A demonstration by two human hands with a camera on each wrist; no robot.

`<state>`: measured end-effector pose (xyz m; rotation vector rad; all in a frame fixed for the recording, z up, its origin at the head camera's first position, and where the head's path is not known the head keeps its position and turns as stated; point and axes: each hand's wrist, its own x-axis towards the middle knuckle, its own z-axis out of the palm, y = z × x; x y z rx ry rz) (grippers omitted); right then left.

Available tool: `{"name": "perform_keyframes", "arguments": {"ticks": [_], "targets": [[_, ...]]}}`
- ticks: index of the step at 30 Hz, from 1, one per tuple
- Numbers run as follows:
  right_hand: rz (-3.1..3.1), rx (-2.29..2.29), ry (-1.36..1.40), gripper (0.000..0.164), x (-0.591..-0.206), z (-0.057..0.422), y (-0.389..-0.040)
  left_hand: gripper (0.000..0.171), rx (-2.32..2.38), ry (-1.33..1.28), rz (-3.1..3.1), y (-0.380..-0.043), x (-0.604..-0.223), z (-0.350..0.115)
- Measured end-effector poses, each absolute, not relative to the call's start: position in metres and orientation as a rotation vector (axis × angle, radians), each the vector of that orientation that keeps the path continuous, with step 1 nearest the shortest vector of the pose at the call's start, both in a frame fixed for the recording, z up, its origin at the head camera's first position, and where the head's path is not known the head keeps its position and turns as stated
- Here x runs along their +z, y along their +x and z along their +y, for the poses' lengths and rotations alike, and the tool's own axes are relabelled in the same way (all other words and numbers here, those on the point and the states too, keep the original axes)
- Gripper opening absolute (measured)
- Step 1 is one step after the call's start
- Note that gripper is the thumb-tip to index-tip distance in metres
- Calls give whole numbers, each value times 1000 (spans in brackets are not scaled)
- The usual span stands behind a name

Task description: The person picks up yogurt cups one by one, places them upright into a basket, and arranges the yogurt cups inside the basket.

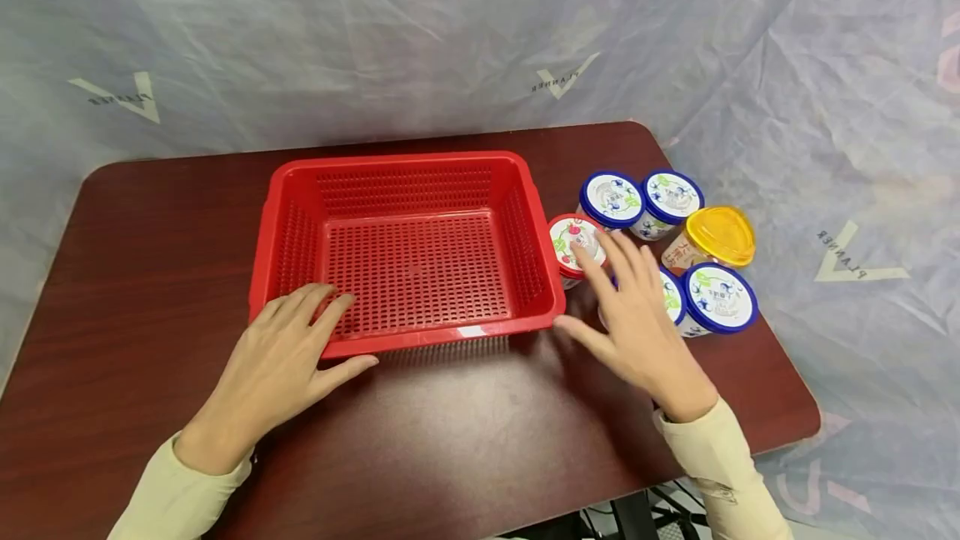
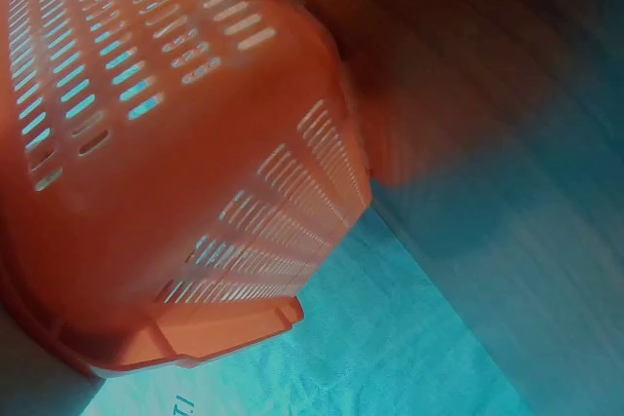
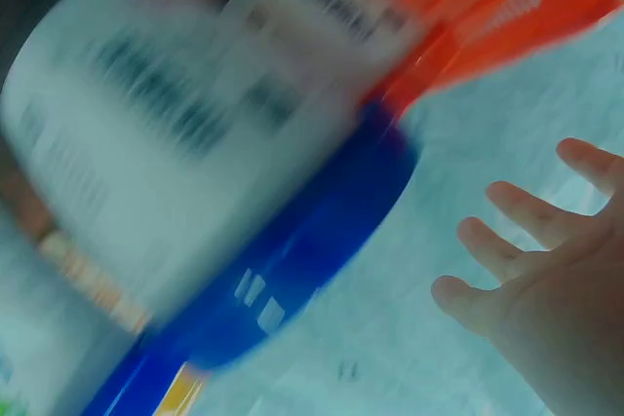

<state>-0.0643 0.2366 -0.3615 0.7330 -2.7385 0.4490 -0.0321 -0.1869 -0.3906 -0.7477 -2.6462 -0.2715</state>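
Observation:
A red perforated plastic basket (image 1: 416,265) stands on the dark table. My left hand (image 1: 277,357) holds its near left corner, fingers over the rim and thumb along the outside; the left wrist view shows the basket's slotted outer wall (image 2: 117,211) up close. Over the tubs to the right my right hand (image 1: 630,327) is spread, holding nothing. Its fingertips overlap the red-lidded tub (image 1: 572,240) beside the basket. Partly hidden under this hand is a blue-lidded tub (image 1: 672,297). In the right wrist view, the spread hand (image 3: 556,260) appears beside a blurred blue-lidded tub (image 3: 185,133).
Two blue-lidded tubs, one left (image 1: 611,198) and one right (image 1: 672,194), stand at the back. A yellow-lidded tub (image 1: 722,236) and another blue-lidded tub (image 1: 720,298) are near the right table edge. A grey printed sheet (image 1: 420,48) hangs behind the table (image 1: 465,440).

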Motion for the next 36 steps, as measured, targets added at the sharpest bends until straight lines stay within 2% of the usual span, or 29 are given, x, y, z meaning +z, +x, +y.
{"name": "perform_keyframes", "arguments": {"ticks": [7,21,28,31,33,36], "targets": [[-2796,408,497,74,-357,269,-63,81,-233,-730,-2636,-30,-392,-188],[-2963,422,319,86,-369,280,-63,84,-192,-772,-2587,-29,-391,-189],[-2950,392,367,84,-374,282,-64,70,-178,-791,-2562,-30,-394,-190],[-2912,402,380,83,-375,283,-65,79,-176,-787,-2543,-30,-395,-189],[-2896,424,374,82,-374,284,-64,79,-174,-788,-2533,-31,-396,-188],[-2886,462,351,80,-371,285,-62,66,-185,-795,-2517,-32,-397,-188]]}}
